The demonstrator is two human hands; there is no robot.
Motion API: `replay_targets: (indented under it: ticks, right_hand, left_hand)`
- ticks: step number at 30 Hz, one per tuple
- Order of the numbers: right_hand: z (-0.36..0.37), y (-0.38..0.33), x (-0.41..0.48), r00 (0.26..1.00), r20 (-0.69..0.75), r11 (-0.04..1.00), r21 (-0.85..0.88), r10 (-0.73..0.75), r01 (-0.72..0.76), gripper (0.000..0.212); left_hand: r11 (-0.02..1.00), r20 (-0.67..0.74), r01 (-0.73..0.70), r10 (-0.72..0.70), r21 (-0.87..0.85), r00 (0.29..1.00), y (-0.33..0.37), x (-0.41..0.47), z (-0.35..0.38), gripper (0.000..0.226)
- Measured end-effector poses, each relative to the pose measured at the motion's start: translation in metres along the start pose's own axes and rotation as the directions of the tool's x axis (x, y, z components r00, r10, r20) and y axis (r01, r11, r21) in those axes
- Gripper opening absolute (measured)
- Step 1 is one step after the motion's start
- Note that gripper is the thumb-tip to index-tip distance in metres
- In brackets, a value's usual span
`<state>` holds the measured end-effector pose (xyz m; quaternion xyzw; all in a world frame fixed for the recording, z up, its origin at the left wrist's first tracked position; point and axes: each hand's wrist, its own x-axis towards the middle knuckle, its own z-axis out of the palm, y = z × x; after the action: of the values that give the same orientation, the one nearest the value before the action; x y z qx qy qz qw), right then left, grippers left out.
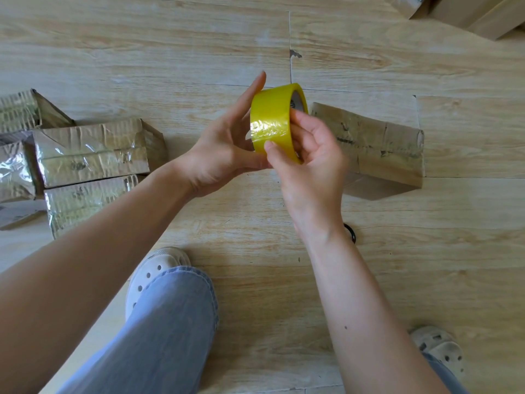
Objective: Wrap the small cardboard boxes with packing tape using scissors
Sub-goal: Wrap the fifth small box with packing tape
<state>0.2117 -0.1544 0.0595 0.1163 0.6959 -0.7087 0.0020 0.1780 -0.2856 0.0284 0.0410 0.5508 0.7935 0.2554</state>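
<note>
Presently both hands hold the roll (271, 118) of yellow tape in the air above the wooden floor (255, 38). The left hand (218, 152) takes the roll from its left side: the thumb presses under the roll and the fingers lie rather straight behind it, with the index finger pointing up past the top edge. The right hand (311, 163) grips the roll from the right: its thumb lies on the wrinkled outer layer near the bottom, and the other fingers are curled over the right rim. Just right of the roll, partly behind the right hand, one brown box (380, 149) lies on the floor, and no hand touches it. Well left of the roll, several taped boxes (93, 155) lie close together. Far up and right of the roll, more cardboard (468, 15) is cut by the picture edge. Below the roll, a black ring (351, 234) shows beside the right wrist; its rest is hidden. Lower still are a jeans leg (170, 322) and two pale clogs (154, 270).
</note>
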Motion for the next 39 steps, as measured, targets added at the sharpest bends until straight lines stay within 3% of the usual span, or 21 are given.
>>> replay_targets:
  ticks: [7,10,15,18,21,23,31,33,36,39]
  right_hand:
    - [-0.003,-0.003,0.003,1.0,0.002,1.0,-0.024,-0.012,0.012,0.056]
    - [-0.006,-0.003,0.003,0.995,0.058,0.992,-0.095,-0.077,0.083,0.057]
    - [-0.009,0.0,0.005,0.962,0.207,0.792,-0.549,-0.179,0.266,0.034]
    - [-0.016,-0.002,0.01,0.949,0.281,0.725,-0.622,-0.145,0.295,0.024]
    - [-0.024,-0.004,0.018,0.919,0.384,0.768,-0.561,-0.089,0.309,0.018]
    - [-0.027,-0.005,0.022,0.901,0.429,0.792,-0.528,-0.065,0.308,0.015]
    - [-0.033,-0.005,0.03,0.856,0.509,0.705,-0.574,-0.091,0.417,0.009]
    - [-0.032,-0.006,0.03,0.82,0.558,0.614,-0.603,-0.131,0.508,0.011]
    - [-0.026,-0.004,0.024,0.739,0.628,0.373,-0.642,-0.245,0.67,0.01]
    - [-0.02,-0.001,0.017,0.703,0.618,0.215,-0.678,-0.351,0.703,0.006]
  left_hand:
    - [0.994,-0.036,-0.003,0.007,0.113,0.999,0.001,0.001,0.001,0.111]
    - [0.998,-0.031,0.024,-0.022,0.061,0.999,0.001,0.0,-0.001,0.105]
    - [0.961,-0.022,0.054,-0.05,0.273,0.999,0.004,0.0,-0.008,0.104]
    - [0.92,-0.027,0.121,-0.119,0.373,0.993,0.005,-0.002,-0.018,0.112]
    - [0.915,-0.025,0.177,-0.18,0.362,0.983,0.006,-0.005,-0.024,0.11]
    - [0.906,-0.023,0.219,-0.227,0.362,0.974,0.006,-0.008,-0.024,0.099]
    - [0.87,-0.025,0.314,-0.33,0.38,0.944,0.006,-0.011,-0.027,0.017]
    - [0.869,-0.047,0.33,-0.337,0.369,0.94,0.005,-0.011,-0.029,0.021]
    - [0.888,-0.073,0.334,-0.328,0.316,0.942,0.006,-0.011,-0.03,0.023]
    - [0.909,-0.075,0.323,-0.314,0.265,0.946,0.006,-0.012,-0.032,0.037]
